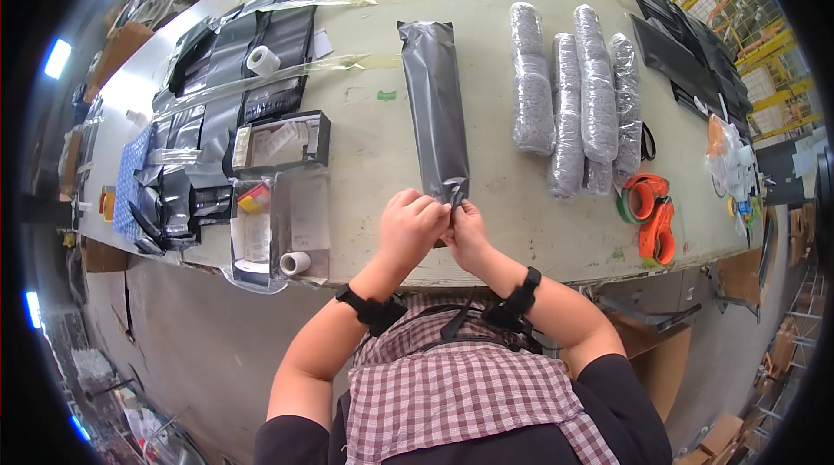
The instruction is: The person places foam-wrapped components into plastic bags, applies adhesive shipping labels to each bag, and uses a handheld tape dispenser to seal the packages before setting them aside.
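Observation:
A long dark grey plastic mailing bag [434,104] lies lengthwise on the table in front of me, bulging a little as if something is inside. Its near end is bunched up between my hands. My left hand [415,222] has its fingers closed on that end from the left. From the right, my right hand [467,230] pinches the same gathered plastic, the two hands almost touching. To the right of the bag stand in a row several long clear-wrapped rolls [532,83] of greyish, mesh-like material. What the bag holds is hidden.
Orange tape dispensers [650,213] sit at the table's right near edge. Stacks of black plastic bags [695,56] lie at the far right, more grey bags [208,117] at the left. Open boxes [282,145] with papers and a white roll [295,263] are left of me.

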Demonstrator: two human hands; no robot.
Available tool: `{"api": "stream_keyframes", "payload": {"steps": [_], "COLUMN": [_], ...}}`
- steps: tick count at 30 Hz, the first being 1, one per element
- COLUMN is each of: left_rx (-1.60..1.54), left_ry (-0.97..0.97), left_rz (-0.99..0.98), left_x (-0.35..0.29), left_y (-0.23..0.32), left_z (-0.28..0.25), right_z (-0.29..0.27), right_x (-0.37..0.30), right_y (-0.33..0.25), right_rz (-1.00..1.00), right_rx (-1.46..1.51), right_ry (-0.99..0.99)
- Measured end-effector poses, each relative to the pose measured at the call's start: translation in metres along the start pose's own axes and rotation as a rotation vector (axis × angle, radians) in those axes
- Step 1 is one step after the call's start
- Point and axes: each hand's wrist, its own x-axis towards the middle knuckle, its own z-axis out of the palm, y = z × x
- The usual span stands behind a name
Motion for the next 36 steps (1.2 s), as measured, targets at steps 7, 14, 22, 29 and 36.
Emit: {"api": "stream_keyframes", "payload": {"steps": [7,14,22,29,36], "left_rx": [-0.051,-0.294,-0.055,-0.193,-0.22], "left_ry": [0.057,-0.322,-0.12,-0.336,-0.25], "left_rz": [-0.206,-0.782,-0.03,-0.269,-0.087], "left_x": [-0.018,-0.065,-0.033,-0.047,-0.051], "left_y": [-0.003,-0.024,0.022,0.013,0.018], "left_z": [-0.003,0.028,-0.005,0.04,0.032], "right_z": [0.011,-0.046,-0.058,-0.054,-0.062], "right_x": [-0.036,-0.023,0.0,-0.008,-0.001], "right_y": [-0.037,-0.046,-0.058,-0.052,-0.028], "right_rz": [0.363,-0.665,0.362,0.478,0.269], "right_rx": [-0.027,-1.347,-0.768,-0.546,-0.864], "right_ry": [-0.191,0.065,-0.126,-0.117,-0.08]}}
